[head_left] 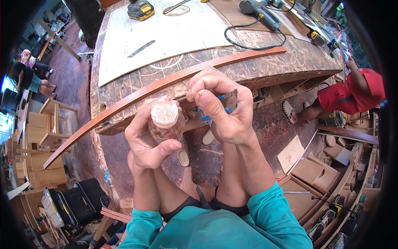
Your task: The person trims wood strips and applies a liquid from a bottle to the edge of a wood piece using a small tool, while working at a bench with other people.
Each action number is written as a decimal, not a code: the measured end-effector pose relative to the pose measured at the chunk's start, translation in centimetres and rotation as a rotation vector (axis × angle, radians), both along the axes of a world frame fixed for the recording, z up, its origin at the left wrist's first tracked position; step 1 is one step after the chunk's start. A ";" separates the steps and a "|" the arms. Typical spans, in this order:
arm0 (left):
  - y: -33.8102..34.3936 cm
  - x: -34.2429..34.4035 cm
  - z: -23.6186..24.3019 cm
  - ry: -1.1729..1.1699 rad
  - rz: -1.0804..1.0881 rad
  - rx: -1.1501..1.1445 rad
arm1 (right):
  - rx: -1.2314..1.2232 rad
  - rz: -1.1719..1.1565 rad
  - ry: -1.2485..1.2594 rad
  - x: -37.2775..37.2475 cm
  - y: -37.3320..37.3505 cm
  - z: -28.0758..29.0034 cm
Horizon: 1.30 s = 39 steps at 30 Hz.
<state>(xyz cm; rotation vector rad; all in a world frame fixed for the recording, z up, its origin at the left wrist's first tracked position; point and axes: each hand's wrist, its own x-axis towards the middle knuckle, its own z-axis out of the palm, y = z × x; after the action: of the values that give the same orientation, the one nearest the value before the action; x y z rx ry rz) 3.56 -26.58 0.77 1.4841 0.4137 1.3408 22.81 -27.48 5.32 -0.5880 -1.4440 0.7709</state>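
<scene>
Jar (pixel 171 132) is in the L hand (pixel 143 135), just L of view centre, above the gap btwn the knees; pale crusty top faces up, reddish stuff shows thru the side. L hand grips it, fingers round the far side, thumb on the near side. R hand (pixel 237 124) is at approx. 3 o'clk from jar, apart from it; thumb & fingertips pinched tog., can't tell what, if anything, is btwn them. Dark flat bit by its fingers, can't tell if held.

Clock from jar: curved wood strip (pixel 166 85) runs 8 to 2 o'clk across bench (pixel 298 62). White board (pixel 186 35) at 12, w/ metal strip (pixel 141 48) at 11 & yellow-black battery (pixel 141 11) btwn 11 & 12. Corded tool (pixel 265 16) btwn 1 & 2. Person in red (pixel 360 93) approx. 3. Stool (pixel 52 120) at 9, black case (pixel 85 197) btwn 7 & 8.
</scene>
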 end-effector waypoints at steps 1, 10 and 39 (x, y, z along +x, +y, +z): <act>0.0 -0.1 -0.3 0.022 0.059 0.042 | 0.070 -0.059 -0.099 0.0 0.1 0.0; 0.0 1.0 0.3 0.155 0.218 0.341 | 0.097 -0.088 -0.210 0.3 -0.5 0.6; 0.3 0.5 0.1 0.477 -0.069 0.030 | -0.293 0.260 -0.404 2.4 1.2 -1.3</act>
<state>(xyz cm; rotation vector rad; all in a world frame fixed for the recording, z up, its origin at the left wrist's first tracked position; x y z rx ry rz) 4.10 -26.28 0.88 1.8274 0.6392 0.9329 25.20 -26.27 4.05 -0.8236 -1.8165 1.1278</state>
